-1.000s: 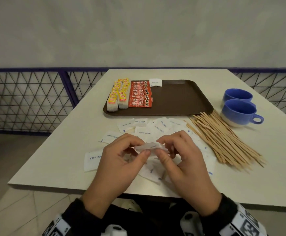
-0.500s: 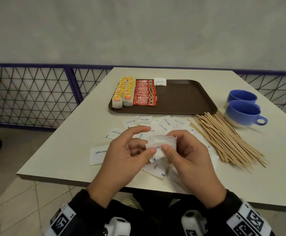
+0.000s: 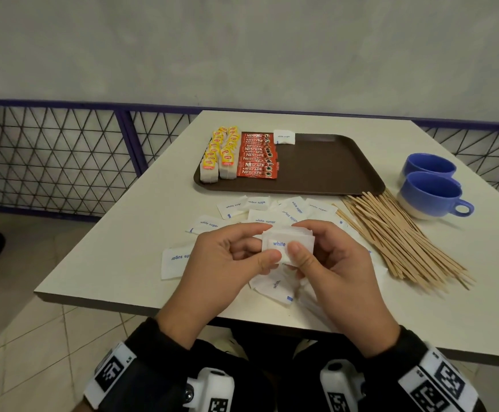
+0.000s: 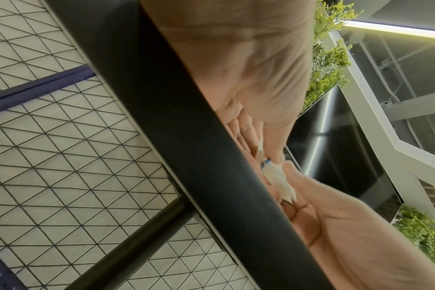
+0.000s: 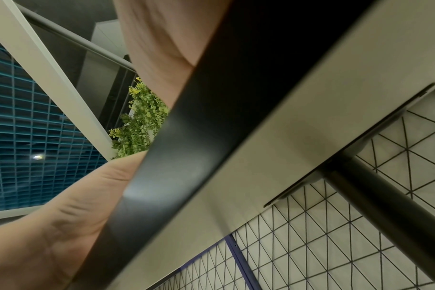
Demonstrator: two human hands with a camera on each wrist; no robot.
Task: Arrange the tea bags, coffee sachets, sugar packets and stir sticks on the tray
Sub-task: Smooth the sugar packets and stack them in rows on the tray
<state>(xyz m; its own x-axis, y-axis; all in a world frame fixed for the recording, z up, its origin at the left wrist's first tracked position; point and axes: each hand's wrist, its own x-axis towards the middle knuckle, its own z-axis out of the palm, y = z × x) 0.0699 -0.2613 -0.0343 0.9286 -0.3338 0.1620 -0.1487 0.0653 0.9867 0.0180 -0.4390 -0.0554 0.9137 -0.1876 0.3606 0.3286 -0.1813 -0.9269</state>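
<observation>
Both hands hold a small stack of white sugar packets (image 3: 284,243) upright above the table's near edge. My left hand (image 3: 236,257) pinches its left side with the thumb in front; my right hand (image 3: 328,260) pinches its right side. The left wrist view shows the stack (image 4: 277,176) edge-on between both thumbs. More sugar packets (image 3: 260,215) lie scattered on the table beneath and beyond the hands. The brown tray (image 3: 331,168) holds yellow-tagged tea bags (image 3: 220,157), red coffee sachets (image 3: 258,156) and one sugar packet (image 3: 284,137). Wooden stir sticks (image 3: 397,236) lie in a pile to the right.
Two blue cups (image 3: 429,193) stand right of the tray. The table edge (image 3: 153,304) runs just under my wrists. A wire-mesh railing (image 3: 49,156) lines the left and back. The right wrist view shows only the table's underside (image 5: 273,147) and its leg.
The stack has been turned from flat to upright, its printed face now toward me. Both hands stay together over the near packets, and the head view has shifted slightly.
</observation>
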